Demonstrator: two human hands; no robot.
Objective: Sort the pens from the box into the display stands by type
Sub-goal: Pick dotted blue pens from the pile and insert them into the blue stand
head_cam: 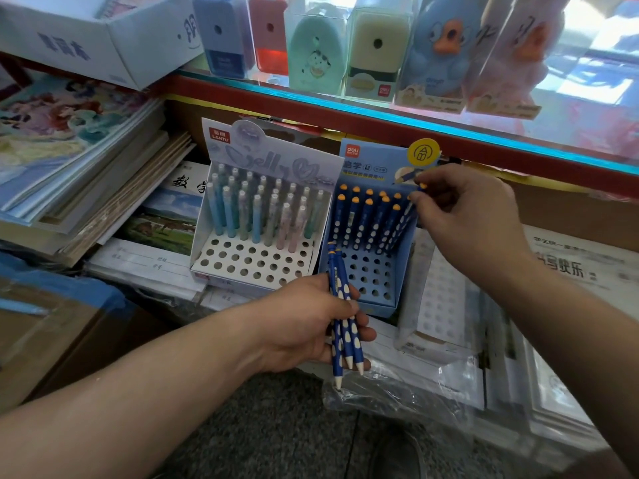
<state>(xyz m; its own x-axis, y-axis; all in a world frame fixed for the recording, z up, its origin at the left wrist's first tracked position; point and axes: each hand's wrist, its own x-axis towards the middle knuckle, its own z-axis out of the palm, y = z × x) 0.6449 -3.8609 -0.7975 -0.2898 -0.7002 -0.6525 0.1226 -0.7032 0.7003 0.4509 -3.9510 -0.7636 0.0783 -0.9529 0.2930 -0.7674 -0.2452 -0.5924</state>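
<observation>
Head view: L hand [304, 323] is curled round a bunch of pens [346, 328], three blue dotted ones, tips down & caps up, just in front of the blue stand [377, 307]. Prob. a ready supply, so the other hand can feed them in one at a time. R hand [466, 216] pinches a single blue pen [409, 205] near its cap betw. thumb & forefinger, at the far-right end of the stand's back rows, beside the standing blue pens [366, 216]. Gripping up high leaves the tip free to find a hole. Tip seated or not: can't tell. Back rows are filled, front holes bare, so filling back-to-front means no reaching over pens. Pastel pens [256, 219] stand apart in the white stand [242, 262] at left, types not mixed.
</observation>
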